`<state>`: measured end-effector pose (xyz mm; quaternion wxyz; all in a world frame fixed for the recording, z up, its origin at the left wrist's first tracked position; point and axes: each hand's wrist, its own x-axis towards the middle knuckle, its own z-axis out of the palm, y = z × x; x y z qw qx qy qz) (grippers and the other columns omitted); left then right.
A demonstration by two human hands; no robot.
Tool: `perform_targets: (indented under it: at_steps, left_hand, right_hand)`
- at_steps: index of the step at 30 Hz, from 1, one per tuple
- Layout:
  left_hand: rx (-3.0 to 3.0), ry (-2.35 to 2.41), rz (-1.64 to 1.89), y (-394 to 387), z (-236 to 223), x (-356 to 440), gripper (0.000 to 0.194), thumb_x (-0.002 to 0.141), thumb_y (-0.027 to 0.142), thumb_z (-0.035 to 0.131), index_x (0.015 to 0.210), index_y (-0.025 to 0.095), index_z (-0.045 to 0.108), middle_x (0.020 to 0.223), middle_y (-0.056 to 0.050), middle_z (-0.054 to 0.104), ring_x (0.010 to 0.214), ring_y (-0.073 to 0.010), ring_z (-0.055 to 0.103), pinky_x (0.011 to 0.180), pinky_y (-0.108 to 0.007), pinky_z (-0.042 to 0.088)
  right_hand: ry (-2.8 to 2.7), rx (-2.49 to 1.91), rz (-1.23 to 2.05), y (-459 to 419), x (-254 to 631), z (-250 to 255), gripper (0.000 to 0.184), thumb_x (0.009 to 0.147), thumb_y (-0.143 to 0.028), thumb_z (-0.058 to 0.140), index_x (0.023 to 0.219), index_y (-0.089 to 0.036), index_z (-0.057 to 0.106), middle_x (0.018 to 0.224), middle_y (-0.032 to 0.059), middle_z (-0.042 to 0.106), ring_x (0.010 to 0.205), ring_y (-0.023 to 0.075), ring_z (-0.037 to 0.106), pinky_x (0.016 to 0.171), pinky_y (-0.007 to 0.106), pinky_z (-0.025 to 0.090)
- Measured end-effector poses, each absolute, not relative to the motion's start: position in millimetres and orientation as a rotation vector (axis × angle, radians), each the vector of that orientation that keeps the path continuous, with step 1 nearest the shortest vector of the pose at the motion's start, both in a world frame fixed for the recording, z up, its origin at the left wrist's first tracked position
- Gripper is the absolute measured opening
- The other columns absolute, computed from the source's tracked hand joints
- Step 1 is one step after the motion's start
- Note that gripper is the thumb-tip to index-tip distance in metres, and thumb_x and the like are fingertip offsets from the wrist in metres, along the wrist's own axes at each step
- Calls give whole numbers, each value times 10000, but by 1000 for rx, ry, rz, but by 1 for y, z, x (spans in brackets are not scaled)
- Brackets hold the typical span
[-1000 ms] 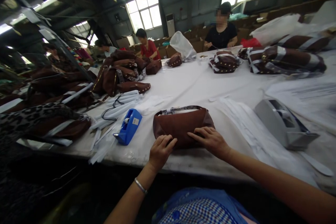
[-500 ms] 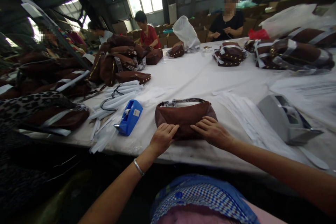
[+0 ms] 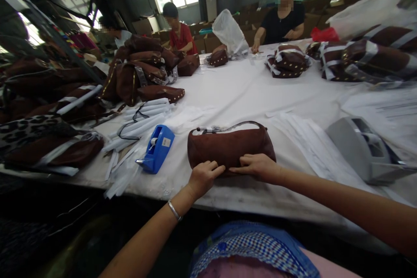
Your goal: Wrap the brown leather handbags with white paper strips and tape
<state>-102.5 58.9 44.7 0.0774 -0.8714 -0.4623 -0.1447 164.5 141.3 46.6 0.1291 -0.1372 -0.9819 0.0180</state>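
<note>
A brown handbag [image 3: 228, 145] lies on the white-covered table in front of me, its strap arched along the far side with some wrapping on it. My left hand [image 3: 204, 178] grips the bag's near lower edge, left of the middle, fingers bent over it. Close beside it, my right hand [image 3: 259, 168] holds the same edge, its fingers bent on the bag and pointing left. The bag's underside is hidden. A blue tape dispenser [image 3: 159, 150] stands to the left of the bag, and a grey tape dispenser [image 3: 361, 150] to the right.
Brown bags [image 3: 140, 69] are piled at the far left, near white paper rolls [image 3: 146, 115]. White strips [image 3: 302, 143] lie right of the handbag. More wrapped bags [image 3: 368, 61] sit at the far right. Across the table, a person in black [image 3: 282, 24] and a person in red [image 3: 182, 34] work.
My right hand has slid down to the bag's near edge, nearer my left hand. The bag's front now looks smoother and wider. Across the table, the person in black has reached down to the tabletop.
</note>
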Motion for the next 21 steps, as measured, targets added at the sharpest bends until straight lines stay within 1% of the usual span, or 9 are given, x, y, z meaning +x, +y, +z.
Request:
perform_targets:
  at_steps: [2,4,7,9,11,15,17,19,21]
  left_hand:
    - [-2604,-1374,-461,57,38,-105,292,946,143,489,1136,278,664,810,-12,650,718,-169,562,625,-305,419]
    - [-2589,-1363,-488,50,35,-113,317,958,135,484,1177,289,653,897,-14,682,763,-161,585,679,-301,437]
    - [-2539,-1388,-521,36,36,-128,358,963,115,479,1258,264,616,1071,-44,692,941,-180,611,843,-324,458]
    - [-2499,-1440,-524,30,37,-134,366,960,97,472,1265,244,612,1112,-58,686,1021,-193,601,912,-335,446]
    - [-2457,-1521,-510,30,34,-133,351,954,89,475,1218,253,637,1066,-48,694,982,-191,602,880,-327,450]
    - [-2378,-1703,-448,43,21,-114,299,917,70,494,1050,254,690,797,-27,671,780,-199,585,704,-334,426]
    - [-2357,-1769,-425,47,20,-104,279,882,43,501,948,234,693,723,-27,643,734,-205,575,663,-341,406]
    - [-2355,-1819,-418,47,29,-99,243,845,32,521,888,215,676,729,-31,647,737,-211,581,653,-344,404]
    - [-2398,-1842,-411,44,46,-98,166,822,79,578,883,209,660,756,-27,660,751,-212,592,648,-338,415]
  right_hand:
    - [-2827,-408,109,142,164,43,525,957,-138,463,1390,-425,538,830,-4,574,744,143,503,607,233,389]
    - [-2815,-417,172,144,165,44,530,941,-131,475,1375,-426,555,825,-4,565,750,139,506,612,226,385]
    - [-2820,-420,370,152,165,56,515,913,-147,525,1352,-409,585,800,-13,543,725,127,507,626,222,385]
    - [-2837,-390,590,161,164,64,541,862,-137,578,1341,-387,603,793,-23,532,700,114,508,631,217,386]
    - [-2835,-368,825,171,162,70,598,794,-98,612,1323,-375,623,775,-35,516,671,102,507,621,207,385]
    - [-2789,-417,1077,183,154,65,636,699,-53,630,1253,-361,681,732,-42,493,629,93,500,591,195,377]
    - [-2771,-446,1066,182,152,60,585,716,-66,630,1224,-347,702,733,-35,503,631,95,503,582,198,369]
    - [-2767,-453,987,178,153,55,547,744,-73,622,1207,-350,711,734,-31,506,635,96,502,580,201,361]
    - [-2775,-436,848,171,155,51,535,769,-77,617,1205,-373,708,739,-29,506,641,99,499,587,205,361]
